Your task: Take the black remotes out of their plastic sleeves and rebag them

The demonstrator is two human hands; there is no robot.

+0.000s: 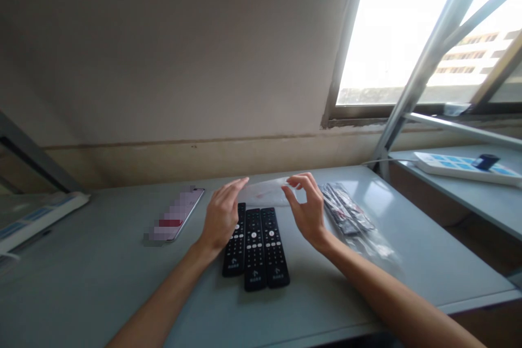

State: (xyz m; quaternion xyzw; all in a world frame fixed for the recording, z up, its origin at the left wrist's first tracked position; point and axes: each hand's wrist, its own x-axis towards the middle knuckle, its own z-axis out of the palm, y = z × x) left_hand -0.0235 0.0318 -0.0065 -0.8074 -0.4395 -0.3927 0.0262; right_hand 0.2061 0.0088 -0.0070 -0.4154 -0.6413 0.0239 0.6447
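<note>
Three black remote controls lie side by side on the grey table: a left one [234,253], a middle one [255,255] and a right one [276,253]. Beyond their far ends is a clear plastic bag [263,193]. My left hand [223,212] is over the upper part of the left remote, its fingers extended along the bag's left end. At the bag's right end, my right hand [305,204] has its thumb and index finger curved toward each other, pinching the bag's edge.
A phone [179,215] lies to the left. On the right are plastic-wrapped packets [346,209] with loose clear film beside them. The table [326,310] meets a wall at the back. Metal frame posts stand at both sides, and a second surface is at the far right.
</note>
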